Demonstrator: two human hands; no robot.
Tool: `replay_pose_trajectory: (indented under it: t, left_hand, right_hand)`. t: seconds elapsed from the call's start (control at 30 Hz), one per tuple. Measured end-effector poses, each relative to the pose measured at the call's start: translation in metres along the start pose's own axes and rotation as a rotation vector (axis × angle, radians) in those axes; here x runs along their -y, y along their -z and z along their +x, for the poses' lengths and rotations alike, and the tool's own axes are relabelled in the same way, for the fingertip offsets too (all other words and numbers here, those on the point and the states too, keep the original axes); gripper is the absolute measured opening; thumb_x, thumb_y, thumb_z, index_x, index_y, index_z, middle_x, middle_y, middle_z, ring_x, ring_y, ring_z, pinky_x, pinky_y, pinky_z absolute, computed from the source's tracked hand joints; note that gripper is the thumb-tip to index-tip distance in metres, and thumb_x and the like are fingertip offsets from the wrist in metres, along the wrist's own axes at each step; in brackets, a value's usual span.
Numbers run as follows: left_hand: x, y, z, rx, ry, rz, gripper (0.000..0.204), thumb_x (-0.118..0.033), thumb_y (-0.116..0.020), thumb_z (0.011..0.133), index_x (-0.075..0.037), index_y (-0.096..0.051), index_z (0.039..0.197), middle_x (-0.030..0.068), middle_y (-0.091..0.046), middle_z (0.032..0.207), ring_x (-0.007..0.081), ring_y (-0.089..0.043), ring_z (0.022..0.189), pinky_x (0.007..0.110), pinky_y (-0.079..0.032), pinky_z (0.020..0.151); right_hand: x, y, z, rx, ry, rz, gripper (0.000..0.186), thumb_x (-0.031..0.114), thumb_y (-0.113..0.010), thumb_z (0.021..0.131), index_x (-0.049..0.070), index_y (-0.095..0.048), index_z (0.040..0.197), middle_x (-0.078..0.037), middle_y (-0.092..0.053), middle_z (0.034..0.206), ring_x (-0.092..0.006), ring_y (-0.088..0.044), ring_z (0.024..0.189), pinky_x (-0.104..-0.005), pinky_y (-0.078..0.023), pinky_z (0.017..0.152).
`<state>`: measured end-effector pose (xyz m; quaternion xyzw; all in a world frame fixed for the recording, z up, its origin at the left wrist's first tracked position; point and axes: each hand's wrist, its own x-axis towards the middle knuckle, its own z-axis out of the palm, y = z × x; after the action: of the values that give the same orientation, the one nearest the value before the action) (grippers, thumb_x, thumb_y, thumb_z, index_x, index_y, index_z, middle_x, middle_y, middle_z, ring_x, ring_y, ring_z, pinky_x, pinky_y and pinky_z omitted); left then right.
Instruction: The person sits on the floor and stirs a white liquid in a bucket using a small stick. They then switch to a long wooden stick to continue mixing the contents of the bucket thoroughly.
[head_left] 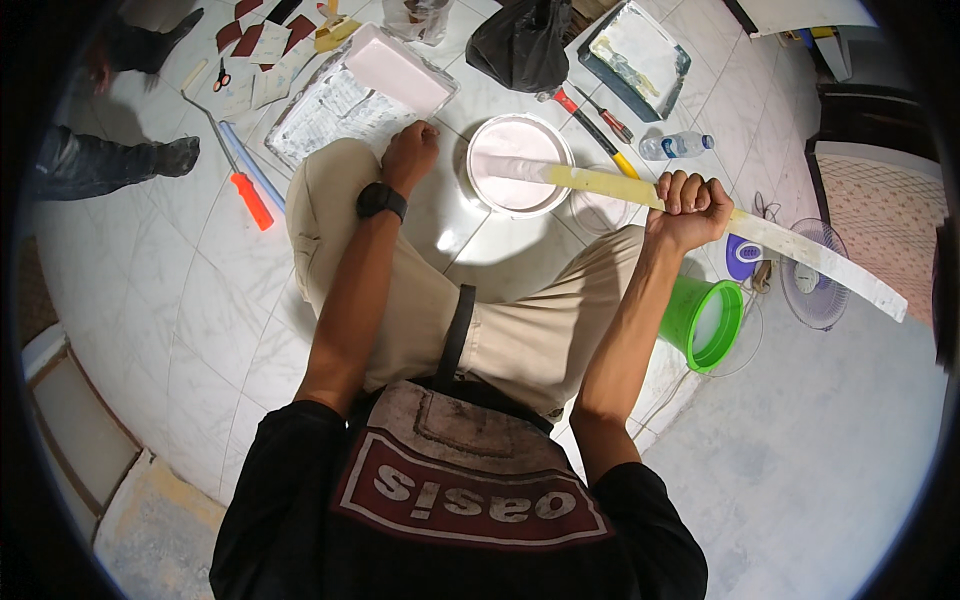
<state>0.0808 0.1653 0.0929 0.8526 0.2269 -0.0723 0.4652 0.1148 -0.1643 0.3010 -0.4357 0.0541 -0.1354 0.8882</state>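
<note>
Stick (700,215) tip sunk in paint bucket (519,166), R grip (688,208) mid-stick.

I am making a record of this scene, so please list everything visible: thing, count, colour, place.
paint bucket: 1, white with pink paint, floor centre
stirring stick: 1, pale yellow-white, tip in bucket
paint tray: 1, clear, upper left
roller: 1, pink, on tray
second tray: 1, dark, top
green bucket: 1, right
water bottle: 1, clear, upper right
fan: 1, white, right
black bag: 1, top
left hand: on knee
right hand: grips stick
</note>
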Motion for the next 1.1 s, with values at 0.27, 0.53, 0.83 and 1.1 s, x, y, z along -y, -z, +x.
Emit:
replay_pose_trajectory:
  t: [0.27, 0.53, 0.83, 1.1]
  left_hand:
    - [-0.003, 0.005, -0.004, -0.012, -0.006, -0.012, 0.029, -0.026, -0.048, 0.095, -0.01, -0.069, 0.106, 0.0174, -0.072, 0.107, 0.0392, -0.066, 0.104, 0.048, -0.051, 0.092]
    - [0.005, 0.005, -0.001, -0.007, 0.023, -0.007, 0.03, -0.028, -0.048, 0.095, -0.011, -0.069, 0.109, 0.0172, -0.071, 0.109, 0.0394, -0.065, 0.105, 0.048, -0.05, 0.092]
    - [0.001, 0.005, -0.004, 0.001, 0.023, 0.0, 0.03, -0.028, -0.048, 0.095, -0.012, -0.07, 0.108, 0.016, -0.071, 0.109, 0.0384, -0.066, 0.105, 0.047, -0.05, 0.092]
    - [0.003, 0.004, -0.003, -0.016, -0.015, 0.014, 0.031, -0.027, -0.048, 0.095, -0.009, -0.069, 0.107, 0.0167, -0.072, 0.107, 0.0389, -0.066, 0.104, 0.048, -0.05, 0.092]
  right_hand:
    - [-0.029, 0.003, -0.016, 0.146, -0.086, -0.113, 0.041, 0.025, -0.052, 0.089, 0.016, -0.027, 0.058, 0.001, -0.025, 0.047, -0.0131, -0.02, 0.042, -0.032, -0.026, 0.048]
    - [-0.06, 0.011, -0.021, 0.148, -0.067, -0.245, 0.033, 0.019, -0.049, 0.089, 0.013, -0.028, 0.064, -0.001, -0.021, 0.051, -0.0145, -0.021, 0.043, -0.0331, -0.026, 0.045]
    - [-0.081, 0.014, -0.008, 0.199, 0.189, -0.368, 0.034, 0.011, -0.049, 0.087, 0.013, -0.028, 0.061, -0.002, -0.03, 0.049, -0.0133, -0.027, 0.041, -0.0322, -0.035, 0.046]
    - [-0.09, 0.007, -0.007, 0.024, 0.203, -0.222, 0.033, 0.014, -0.051, 0.088, 0.013, -0.031, 0.061, -0.001, -0.03, 0.049, -0.0119, -0.028, 0.041, -0.0301, -0.035, 0.047]
